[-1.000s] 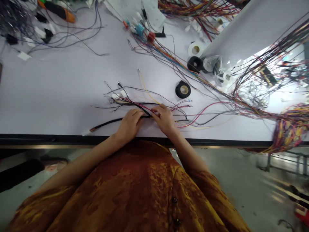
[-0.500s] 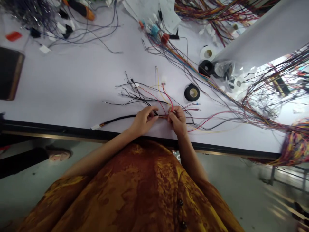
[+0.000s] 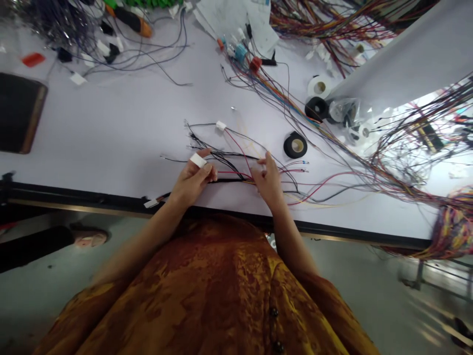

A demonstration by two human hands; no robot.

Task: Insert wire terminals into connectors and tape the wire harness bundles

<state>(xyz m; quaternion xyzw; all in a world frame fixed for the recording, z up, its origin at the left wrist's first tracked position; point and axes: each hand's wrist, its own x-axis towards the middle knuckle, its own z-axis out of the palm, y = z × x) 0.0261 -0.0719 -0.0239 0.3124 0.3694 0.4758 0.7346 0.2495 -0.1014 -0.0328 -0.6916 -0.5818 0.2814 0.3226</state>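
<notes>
Left grip [image 3: 192, 182] narrow on a white connector [image 3: 198, 160], right grip [image 3: 268, 181] open, over a pale workbench [image 3: 111, 123] above grey floor [image 3: 369, 286].

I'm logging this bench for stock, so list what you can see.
Thin insulated wires: loose bunch, black and red, between the hands.
White plastic connector: one, white, above the wires.
White plastic piece: one, white, on the left hand's fingers.
Black tape rolls: two, black, right of the hands.
White tape roll: one, white, beyond them.
Clear plastic bag: one, clear, beside the far black roll.
Multicoloured wire bundles: several, mixed, upper right.
Left hand: one, bare, at the wires.
Right hand: one, bare, at the wires.
</notes>
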